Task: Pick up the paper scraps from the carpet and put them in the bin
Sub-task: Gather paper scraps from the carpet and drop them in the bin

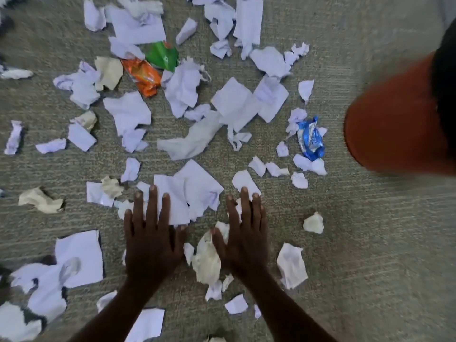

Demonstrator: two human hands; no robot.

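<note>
Several white and cream paper scraps lie scattered over the grey carpet (370, 243). My left hand (150, 240) is flat, palm down, fingers straight, its fingertips over a large white scrap (192, 191). My right hand (244, 238) is also flat with straight fingers, touching a small white scrap (245, 181) at its tips. Between the two hands lies a crumpled cream scrap (207, 262). The orange bin (394, 119) with a dark inside stands at the right edge, blurred and partly cut off.
Among the papers lie an orange wrapper (143, 75), a green wrapper (164, 55) and a blue foil wrapper (309, 139). The carpet right of my hands and below the bin holds almost no scraps.
</note>
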